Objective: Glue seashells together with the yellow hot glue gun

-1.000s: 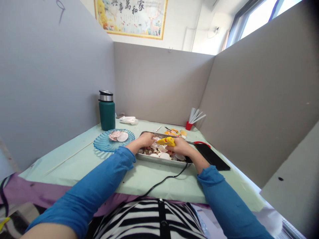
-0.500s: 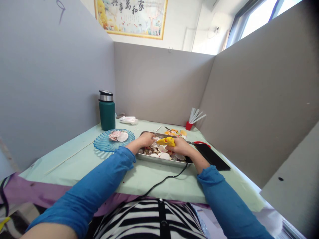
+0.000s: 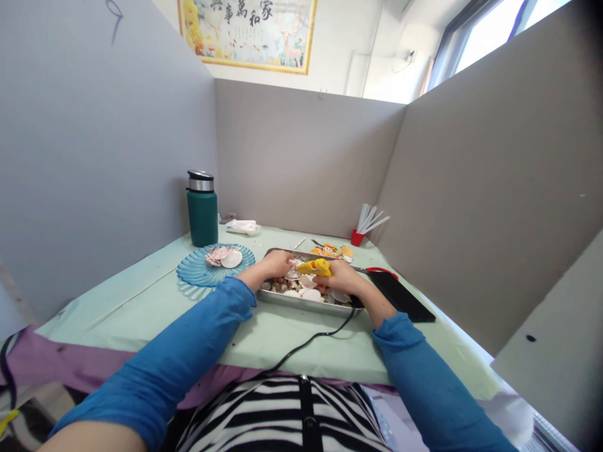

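Observation:
My right hand (image 3: 340,276) is wrapped round a yellow glue gun (image 3: 316,267), its nozzle pointing left over the metal tray (image 3: 306,304). A black cord (image 3: 311,339) runs from that side of the tray toward the table's front edge. My left hand (image 3: 277,263) pinches a pale seashell (image 3: 293,270) above the tray, close to the nozzle. Fingers hide part of this shell. Loose shells (image 3: 308,294) of several sizes, white and brownish, fill the tray below both hands.
To the left are a blue glass plate (image 3: 191,269) bearing shells and a green bottle (image 3: 202,216). Behind the tray lie orange pieces (image 3: 330,250); a red cup (image 3: 357,238) holds white sticks. Red-handled scissors (image 3: 382,271) and a black slab (image 3: 405,300) lie right. Grey partitions surround the table.

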### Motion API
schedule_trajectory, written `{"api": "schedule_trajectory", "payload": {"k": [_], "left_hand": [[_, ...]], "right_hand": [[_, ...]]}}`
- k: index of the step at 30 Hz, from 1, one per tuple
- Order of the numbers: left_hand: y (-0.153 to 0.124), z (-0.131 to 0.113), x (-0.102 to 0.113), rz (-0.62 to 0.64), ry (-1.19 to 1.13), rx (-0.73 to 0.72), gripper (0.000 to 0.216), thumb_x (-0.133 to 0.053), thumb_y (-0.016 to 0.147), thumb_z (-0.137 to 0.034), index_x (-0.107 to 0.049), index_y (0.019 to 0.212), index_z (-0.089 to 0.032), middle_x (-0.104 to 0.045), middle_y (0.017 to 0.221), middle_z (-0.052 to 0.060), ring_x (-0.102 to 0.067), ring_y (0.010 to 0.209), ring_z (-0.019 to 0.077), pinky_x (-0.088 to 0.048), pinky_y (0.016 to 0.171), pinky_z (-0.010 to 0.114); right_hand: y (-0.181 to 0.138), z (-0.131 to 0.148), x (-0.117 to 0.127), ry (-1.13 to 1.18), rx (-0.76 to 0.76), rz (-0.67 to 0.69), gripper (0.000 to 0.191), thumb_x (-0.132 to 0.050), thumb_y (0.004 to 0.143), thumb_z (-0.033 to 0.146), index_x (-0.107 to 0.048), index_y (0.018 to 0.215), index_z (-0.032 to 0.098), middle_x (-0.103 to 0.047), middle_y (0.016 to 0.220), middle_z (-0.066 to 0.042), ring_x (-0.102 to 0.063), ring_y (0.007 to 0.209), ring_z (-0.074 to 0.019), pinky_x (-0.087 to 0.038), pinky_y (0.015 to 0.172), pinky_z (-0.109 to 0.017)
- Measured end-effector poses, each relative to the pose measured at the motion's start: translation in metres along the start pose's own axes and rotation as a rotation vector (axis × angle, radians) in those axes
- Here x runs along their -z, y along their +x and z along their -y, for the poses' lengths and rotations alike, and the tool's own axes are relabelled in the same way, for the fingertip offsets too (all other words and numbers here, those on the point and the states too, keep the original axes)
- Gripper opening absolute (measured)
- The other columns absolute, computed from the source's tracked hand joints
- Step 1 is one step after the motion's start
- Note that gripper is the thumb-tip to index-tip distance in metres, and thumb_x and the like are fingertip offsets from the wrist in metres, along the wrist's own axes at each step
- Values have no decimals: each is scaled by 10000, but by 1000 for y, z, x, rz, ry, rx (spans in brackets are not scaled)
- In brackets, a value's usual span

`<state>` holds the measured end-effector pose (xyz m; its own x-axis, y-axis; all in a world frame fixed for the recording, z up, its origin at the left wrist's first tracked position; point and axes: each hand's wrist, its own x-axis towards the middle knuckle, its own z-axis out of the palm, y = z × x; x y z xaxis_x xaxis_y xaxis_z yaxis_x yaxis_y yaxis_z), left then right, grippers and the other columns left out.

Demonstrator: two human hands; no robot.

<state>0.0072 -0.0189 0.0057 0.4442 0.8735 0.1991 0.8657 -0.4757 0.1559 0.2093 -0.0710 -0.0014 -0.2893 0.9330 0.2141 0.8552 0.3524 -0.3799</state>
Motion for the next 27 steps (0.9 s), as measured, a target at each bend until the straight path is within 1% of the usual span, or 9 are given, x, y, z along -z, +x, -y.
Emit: {"api": "schedule_trajectory", "payload": {"k": [13, 27], "left_hand": [[0, 0, 0, -1, 8, 1, 308, -453, 847, -284, -695, 993, -162, -694, 1027, 91, -636, 919, 177, -461, 804, 228], [2, 2, -2, -3, -8, 0, 303, -464, 840, -279, -697, 994, -161, -695, 1020, 95, -635, 921, 189, -462, 809, 245]], "right_hand": [[0, -1, 0, 3, 17, 14, 242, -602, 745, 353, -679, 857, 152, -684, 745, -45, -617, 700, -173, -460, 660, -241], [1, -3, -1, 25, 8, 11, 231, -612, 737, 350, -678, 841, 154, -674, 736, -42, -613, 689, -171, -464, 660, -253]]}}
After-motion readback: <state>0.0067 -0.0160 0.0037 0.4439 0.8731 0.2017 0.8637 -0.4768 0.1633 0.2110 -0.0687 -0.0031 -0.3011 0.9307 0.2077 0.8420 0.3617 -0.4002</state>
